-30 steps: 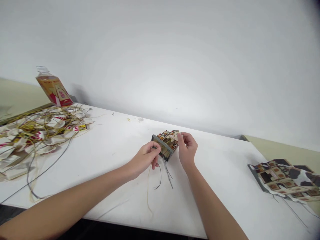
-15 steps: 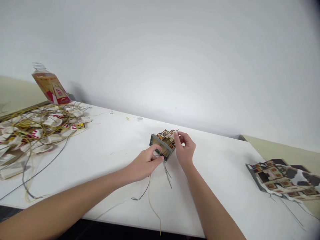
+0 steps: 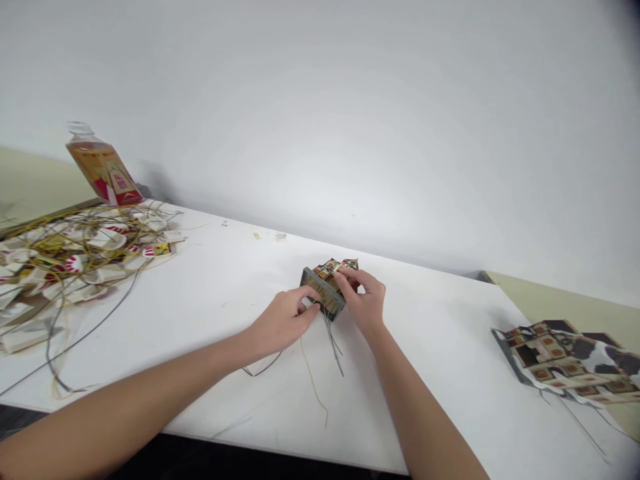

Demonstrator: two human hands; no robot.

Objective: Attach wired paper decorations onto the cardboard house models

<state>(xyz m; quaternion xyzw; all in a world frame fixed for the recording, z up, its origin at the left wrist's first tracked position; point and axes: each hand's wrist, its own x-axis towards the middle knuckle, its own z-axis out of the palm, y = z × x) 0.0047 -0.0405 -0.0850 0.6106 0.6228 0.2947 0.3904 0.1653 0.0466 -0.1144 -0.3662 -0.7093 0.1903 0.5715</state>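
Note:
A small model house [image 3: 329, 268] with printed windows lies tipped on the white table, its hollow grey base [image 3: 306, 279] facing me. My right hand [image 3: 364, 297] is closed on the house's front, thumb and fingers pinching its upper part. At the open underside, my left hand [image 3: 286, 319] has thumb and index finger closed together on thin wires. Grey wires [image 3: 334, 347] trail from the base onto the table. Below the left hand hang a yellow wire [image 3: 313, 387] and a dark wire [image 3: 267, 367]. The left fingertips partly cover the inside of the base.
To the left spreads a tangled heap of wired white parts [image 3: 107, 239], with a drink bottle [image 3: 107, 170] behind it. At right a second, larger-looking model house [image 3: 555, 350] lies with wires under it. Small scraps [image 3: 280, 237] lie near the wall behind the table.
My right hand has shifted slightly left and down over the house front. My left hand has drawn back a little to the left, and the yellow and dark wires have swung.

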